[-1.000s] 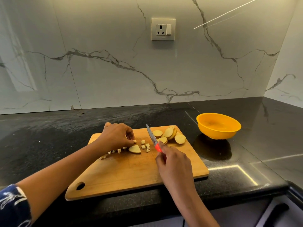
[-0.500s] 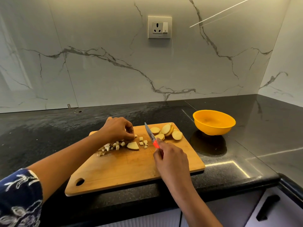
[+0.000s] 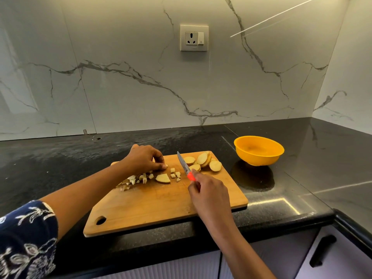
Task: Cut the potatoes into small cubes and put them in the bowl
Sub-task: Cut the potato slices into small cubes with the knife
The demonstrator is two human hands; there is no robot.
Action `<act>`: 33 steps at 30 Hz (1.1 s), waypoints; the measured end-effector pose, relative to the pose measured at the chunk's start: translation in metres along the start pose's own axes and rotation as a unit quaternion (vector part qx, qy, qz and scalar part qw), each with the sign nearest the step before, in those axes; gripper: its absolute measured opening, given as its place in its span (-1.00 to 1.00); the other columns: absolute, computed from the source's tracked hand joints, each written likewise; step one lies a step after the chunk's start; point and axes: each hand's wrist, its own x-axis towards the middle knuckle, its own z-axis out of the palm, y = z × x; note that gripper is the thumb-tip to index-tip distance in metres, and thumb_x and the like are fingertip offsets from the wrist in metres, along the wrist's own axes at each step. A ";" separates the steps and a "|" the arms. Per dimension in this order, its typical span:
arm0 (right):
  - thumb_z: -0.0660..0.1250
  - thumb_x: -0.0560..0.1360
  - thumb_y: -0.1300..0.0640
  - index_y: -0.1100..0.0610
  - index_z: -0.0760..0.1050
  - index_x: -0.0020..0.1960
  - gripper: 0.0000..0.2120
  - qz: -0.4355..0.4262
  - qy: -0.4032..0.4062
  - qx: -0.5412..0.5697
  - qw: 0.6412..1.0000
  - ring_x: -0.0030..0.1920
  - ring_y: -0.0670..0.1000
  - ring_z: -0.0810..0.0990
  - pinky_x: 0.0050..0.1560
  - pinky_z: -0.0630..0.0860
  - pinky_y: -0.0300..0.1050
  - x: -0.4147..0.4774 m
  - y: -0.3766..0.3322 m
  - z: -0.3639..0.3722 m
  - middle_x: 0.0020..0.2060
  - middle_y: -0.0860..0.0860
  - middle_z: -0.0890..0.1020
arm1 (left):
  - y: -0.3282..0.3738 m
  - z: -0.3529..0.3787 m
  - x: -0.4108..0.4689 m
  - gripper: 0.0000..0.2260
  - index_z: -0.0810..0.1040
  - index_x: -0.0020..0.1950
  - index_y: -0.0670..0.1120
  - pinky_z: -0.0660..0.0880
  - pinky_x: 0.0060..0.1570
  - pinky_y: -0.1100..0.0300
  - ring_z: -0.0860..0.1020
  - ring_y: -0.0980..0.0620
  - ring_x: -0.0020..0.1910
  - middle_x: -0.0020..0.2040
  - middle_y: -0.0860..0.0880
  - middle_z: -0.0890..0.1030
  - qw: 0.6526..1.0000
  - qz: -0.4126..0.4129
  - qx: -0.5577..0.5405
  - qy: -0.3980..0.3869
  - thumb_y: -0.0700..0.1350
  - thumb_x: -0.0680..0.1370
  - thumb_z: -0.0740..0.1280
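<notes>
A wooden cutting board lies on the black counter. Round potato slices are stacked at its far right corner. A half slice and a few small cubes lie mid-board, and a pile of cubes sits under my left wrist. My left hand hovers over the pile with curled fingers, fingertips pinched together near a small piece. My right hand grips a red-handled knife, blade pointing away between the cubes and the slices. The yellow bowl stands right of the board; I see nothing in it.
A marble backsplash with a wall socket rises behind the counter. The board's near left corner overhangs the counter's front edge. Cabinet drawers with a dark handle sit below at right.
My left hand has shifted slightly, uncovering more of the cube pile under the wrist. The knife stays raised in my right hand in much the same place.
</notes>
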 end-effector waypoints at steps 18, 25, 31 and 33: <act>0.19 0.60 0.03 -0.03 0.31 0.44 -0.59 -0.005 0.014 -0.007 1.000 0.07 -0.13 0.53 -0.03 0.39 -0.32 0.000 0.002 0.003 0.12 -0.10 0.58 | -0.004 -0.014 -0.032 -0.78 0.52 0.22 0.18 0.15 0.27 0.05 0.40 0.13 0.23 0.30 0.17 0.50 0.998 -0.008 0.052 0.039 0.04 0.59 0.24; 0.18 0.61 0.03 -0.04 0.30 0.45 -0.59 -0.008 0.011 -0.011 1.000 0.07 -0.13 0.52 -0.07 0.34 -0.35 0.000 0.002 0.003 0.13 -0.10 0.58 | -0.005 0.000 -0.047 -0.73 0.50 0.25 0.23 -0.14 0.41 -0.09 0.11 0.15 0.48 0.46 0.21 0.27 0.998 0.026 0.057 -0.002 -0.05 0.62 0.18; 0.20 0.60 0.02 -0.05 0.30 0.44 -0.59 -0.011 0.008 -0.010 1.000 0.06 -0.14 0.52 -0.11 0.32 -0.39 0.000 0.002 0.003 0.13 -0.11 0.58 | -0.007 -0.005 -0.056 -0.76 0.52 0.24 0.15 -0.12 0.40 0.01 0.20 0.15 0.44 0.40 0.18 0.37 0.998 0.015 0.017 0.055 0.00 0.62 0.18; 0.20 0.60 0.02 -0.05 0.31 0.44 -0.59 -0.012 0.006 -0.011 1.000 0.06 -0.14 0.53 -0.10 0.34 -0.37 -0.001 0.002 0.003 0.13 -0.11 0.58 | -0.005 -0.004 -0.056 -0.70 0.46 0.32 0.16 -0.15 0.41 -0.01 0.18 0.15 0.46 0.42 0.18 0.34 0.999 0.014 0.033 0.026 0.10 0.60 0.18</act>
